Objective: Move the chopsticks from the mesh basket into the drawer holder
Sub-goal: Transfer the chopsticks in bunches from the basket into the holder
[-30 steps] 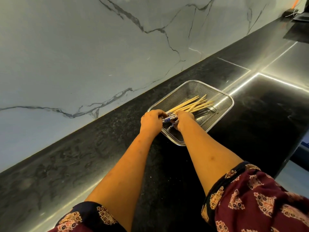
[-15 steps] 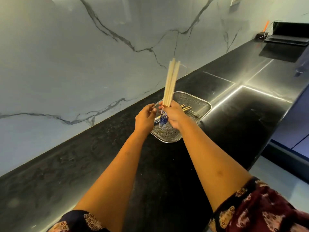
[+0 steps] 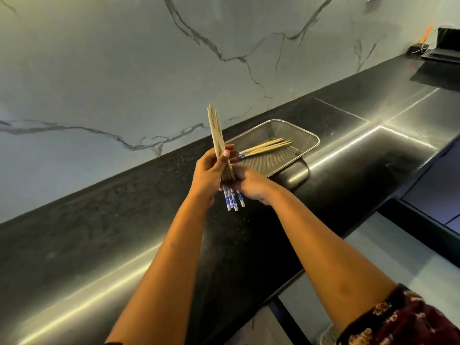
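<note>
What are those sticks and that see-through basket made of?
The chopsticks look like pale bamboo or wood, matt, with blue-and-white patterned ends that might be painted. The basket looks like fine steel mesh with a shiny wire rim; you can see the dark counter through it.

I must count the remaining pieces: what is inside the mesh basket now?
Inside the mesh basket a few chopsticks lie flat together. Their blue-patterned ends are partly covered by the left hand, so the exact number is unclear.
</note>
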Tool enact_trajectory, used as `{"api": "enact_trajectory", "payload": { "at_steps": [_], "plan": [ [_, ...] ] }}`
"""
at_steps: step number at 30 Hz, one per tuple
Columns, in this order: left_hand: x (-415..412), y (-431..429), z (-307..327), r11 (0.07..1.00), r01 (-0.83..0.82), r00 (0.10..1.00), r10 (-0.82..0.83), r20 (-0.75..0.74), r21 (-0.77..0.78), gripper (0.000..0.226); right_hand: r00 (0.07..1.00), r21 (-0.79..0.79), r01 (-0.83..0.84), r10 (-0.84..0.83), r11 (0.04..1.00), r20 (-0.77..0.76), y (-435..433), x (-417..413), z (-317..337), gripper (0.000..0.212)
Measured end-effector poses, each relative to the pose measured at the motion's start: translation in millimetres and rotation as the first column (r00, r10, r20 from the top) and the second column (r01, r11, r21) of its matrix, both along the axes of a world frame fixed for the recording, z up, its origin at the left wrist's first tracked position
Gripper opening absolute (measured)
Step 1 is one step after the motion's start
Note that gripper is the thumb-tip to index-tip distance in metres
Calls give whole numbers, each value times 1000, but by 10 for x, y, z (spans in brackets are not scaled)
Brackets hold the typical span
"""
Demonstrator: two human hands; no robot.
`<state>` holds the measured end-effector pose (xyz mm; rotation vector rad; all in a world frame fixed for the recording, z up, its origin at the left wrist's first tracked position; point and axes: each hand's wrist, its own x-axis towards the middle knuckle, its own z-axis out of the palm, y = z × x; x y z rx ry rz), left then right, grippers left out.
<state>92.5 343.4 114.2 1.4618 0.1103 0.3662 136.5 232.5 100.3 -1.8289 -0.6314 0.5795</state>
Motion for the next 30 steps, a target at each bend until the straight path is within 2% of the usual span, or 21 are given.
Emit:
{"api": "enact_trajectory", "payload": {
  "at_steps": [2,7,15,18,20,23,30],
  "plan": [
    [-121,-44,-42,999,-3,1000,3,-5,-41,19,1000,-35,-12,12,999,-5,-31,-132,-136,31],
    [-325,-169,-37,994,20,1000,-17,19,-111,17,994,-245,-94,104,965,25,-81,-284,-457,17],
    [-483,-314,60,996,54,995,-48,86,-69,18,992,-178,-58,77,982,103,-206,-433,-472,13],
    [-527,-405,-22,998,61,998,-60,22,-24,18,994,-207,-34,56,978,99,-278,-481,-540,17],
    [-539,-489,-81,1000,20,999,-20,-39,3,16,994,-217,-11,35,976,105,-308,-499,-574,19],
    [-529,-584,-91,998,-53,998,54,-46,21,14,992,-212,2,24,977,121,-366,-487,-560,19],
    [-566,-890,-12,996,-8,1000,8,-1,-87,14,997,-264,-47,62,963,49,-921,-552,-498,17]
  ]
}}
